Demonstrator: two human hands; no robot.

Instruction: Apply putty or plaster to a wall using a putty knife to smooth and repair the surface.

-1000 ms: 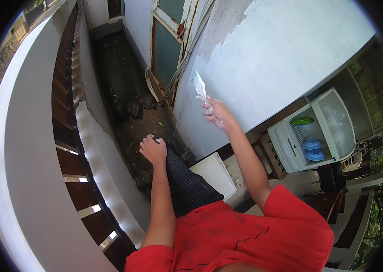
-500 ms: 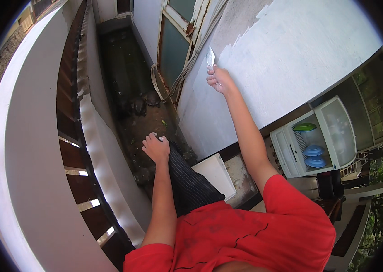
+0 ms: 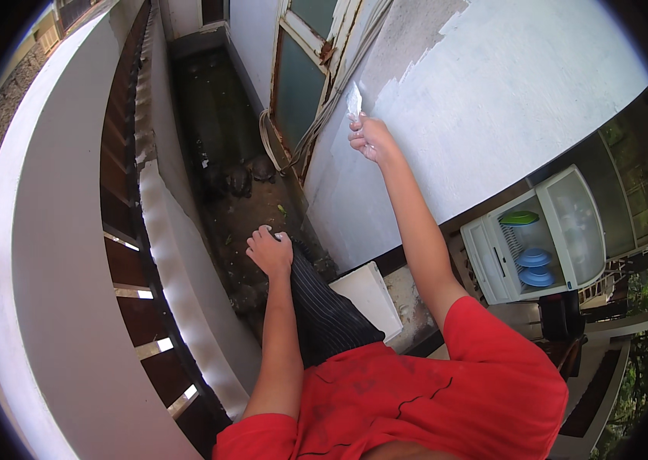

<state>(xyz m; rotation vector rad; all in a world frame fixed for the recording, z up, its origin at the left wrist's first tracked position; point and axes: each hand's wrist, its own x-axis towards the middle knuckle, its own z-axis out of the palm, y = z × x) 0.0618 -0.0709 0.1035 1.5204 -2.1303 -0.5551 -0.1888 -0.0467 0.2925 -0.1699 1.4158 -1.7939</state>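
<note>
My right hand (image 3: 371, 139) is raised to the wall at the upper middle. Its fingers are closed around a white-smeared putty knife (image 3: 354, 102), whose pale blade points up and away from me. White smears mark those fingers too. The blade is close to the white-coated wall (image 3: 492, 130), by the ragged edge of a bare grey patch (image 3: 408, 38); whether it touches cannot be told. My left hand (image 3: 270, 251) rests on my knee in dark pinstriped trousers (image 3: 331, 307), fingers bent and somewhat apart, with white on the tips and nothing held.
Below lies a dark water basin (image 3: 213, 100) with what look like turtles (image 3: 251, 176). A low wall (image 3: 186, 261) and slatted railing run along the left. Cables (image 3: 316, 126) hang beside a rusty-framed window. At the right stand a white board (image 3: 370, 295) and a dish cabinet (image 3: 531, 238).
The view has shifted slightly. My right hand and the putty knife have moved only a little along the wall, and the left hand stays on my knee.
</note>
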